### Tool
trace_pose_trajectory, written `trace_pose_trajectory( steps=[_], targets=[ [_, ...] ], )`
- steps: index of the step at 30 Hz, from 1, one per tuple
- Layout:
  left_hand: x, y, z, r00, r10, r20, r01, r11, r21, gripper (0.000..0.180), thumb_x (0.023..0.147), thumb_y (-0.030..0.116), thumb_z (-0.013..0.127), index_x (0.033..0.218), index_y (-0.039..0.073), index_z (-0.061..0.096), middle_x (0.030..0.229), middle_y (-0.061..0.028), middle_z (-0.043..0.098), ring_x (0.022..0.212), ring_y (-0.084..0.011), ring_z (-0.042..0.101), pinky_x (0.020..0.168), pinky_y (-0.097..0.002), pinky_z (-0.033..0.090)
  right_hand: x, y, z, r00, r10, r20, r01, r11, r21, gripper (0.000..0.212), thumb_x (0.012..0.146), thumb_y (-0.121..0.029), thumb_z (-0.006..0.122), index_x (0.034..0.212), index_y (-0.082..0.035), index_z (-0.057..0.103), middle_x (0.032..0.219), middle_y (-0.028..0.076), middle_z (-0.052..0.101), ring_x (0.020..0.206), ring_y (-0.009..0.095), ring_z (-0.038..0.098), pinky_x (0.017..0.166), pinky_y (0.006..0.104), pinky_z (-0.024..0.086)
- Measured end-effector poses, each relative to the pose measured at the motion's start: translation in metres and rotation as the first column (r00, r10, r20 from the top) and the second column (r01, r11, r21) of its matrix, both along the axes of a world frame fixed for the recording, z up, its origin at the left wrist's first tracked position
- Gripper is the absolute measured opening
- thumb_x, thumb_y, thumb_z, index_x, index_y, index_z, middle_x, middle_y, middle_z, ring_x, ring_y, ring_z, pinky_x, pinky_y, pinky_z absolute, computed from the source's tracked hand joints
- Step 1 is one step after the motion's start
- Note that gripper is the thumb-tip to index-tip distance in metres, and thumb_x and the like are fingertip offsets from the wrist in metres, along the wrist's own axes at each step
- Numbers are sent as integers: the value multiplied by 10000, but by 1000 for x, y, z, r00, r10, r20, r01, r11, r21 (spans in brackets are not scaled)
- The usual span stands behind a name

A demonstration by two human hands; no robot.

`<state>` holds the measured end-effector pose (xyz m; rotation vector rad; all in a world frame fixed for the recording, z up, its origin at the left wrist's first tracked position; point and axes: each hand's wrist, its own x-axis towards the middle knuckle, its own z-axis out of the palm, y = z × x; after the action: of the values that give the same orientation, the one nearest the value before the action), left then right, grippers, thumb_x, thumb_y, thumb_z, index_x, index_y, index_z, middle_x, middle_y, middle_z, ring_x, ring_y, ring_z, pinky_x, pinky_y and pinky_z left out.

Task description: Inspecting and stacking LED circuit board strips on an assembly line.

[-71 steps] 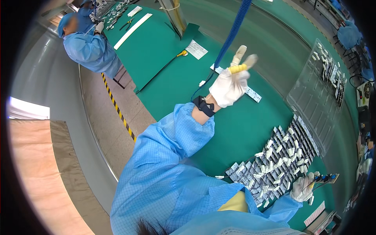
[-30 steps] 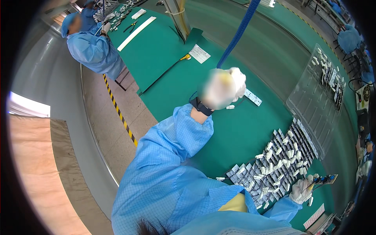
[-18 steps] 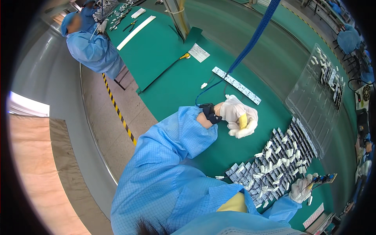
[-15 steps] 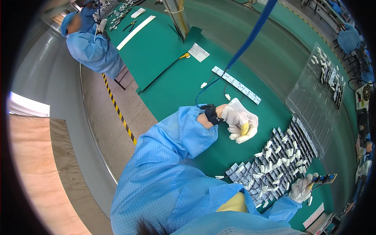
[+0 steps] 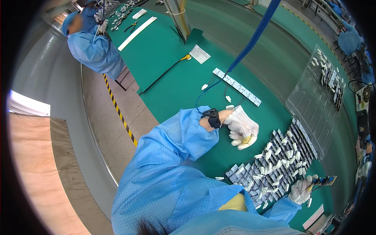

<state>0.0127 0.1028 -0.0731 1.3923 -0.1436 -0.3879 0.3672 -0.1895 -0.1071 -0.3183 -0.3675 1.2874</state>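
My left hand (image 5: pixel 243 127), in a white glove with yellowish fingertips, hovers over the green table. Its fingers are curled in, and whatever they may hold is hidden. A black wrist strap (image 5: pixel 211 118) sits on that wrist. Lower right, my right hand (image 5: pixel 300 189), gloved too, grips a short circuit board strip (image 5: pixel 325 180) with blue parts on it, by its left end. Between both hands lies a dense layer of circuit board strips (image 5: pixel 250 180) with white connectors on wires. Beyond my left hand, a long white LED-type strip (image 5: pixel 237 87) lies with small connectors beside it.
A clear plastic tray (image 5: pixel 303 103) with more wired strips stands at the right. A blue coiled cord (image 5: pixel 254 35) hangs down near the long strip. A paper slip (image 5: pixel 199 54), pliers (image 5: pixel 131 26) and a white bar (image 5: pixel 137 33) lie farther off. A co-worker (image 5: pixel 96 51) is at upper left.
My left hand has dipped slightly toward me, its curled fingers now pointing lower. My right hand keeps hold of the circuit board strip in about the same place.
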Motion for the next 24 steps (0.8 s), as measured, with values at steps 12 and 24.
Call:
trace_pose_trajectory(
  steps=[12, 24],
  targets=[
    [0, 0, 1, 1000, 15, -21, -15, 1000, -7, 315, 749, 290, 577, 752, -13, 662, 577, -81, 633, 399, -72, 499, 339, -208, 350, 4, -4, -2, 999, -45, -15, 44, 999, -27, 353, 932, -77, 539, 1253, 8, 421, 821, 48, 450, 412, 67, 351, 432, 229, 286],
    [-1, 0, 1, 1000, 12, -21, -12, 1000, 21, 338, 737, 317, 577, 736, -10, 660, 573, -68, 628, 406, -68, 498, 345, -206, 352, -6, 0, 9, 996, -22, -90, 16, 997, -74, 213, 910, -79, 581, 1063, -8, 452, 755, 27, 454, 387, 82, 383, 471, 242, 290]
  ],
)
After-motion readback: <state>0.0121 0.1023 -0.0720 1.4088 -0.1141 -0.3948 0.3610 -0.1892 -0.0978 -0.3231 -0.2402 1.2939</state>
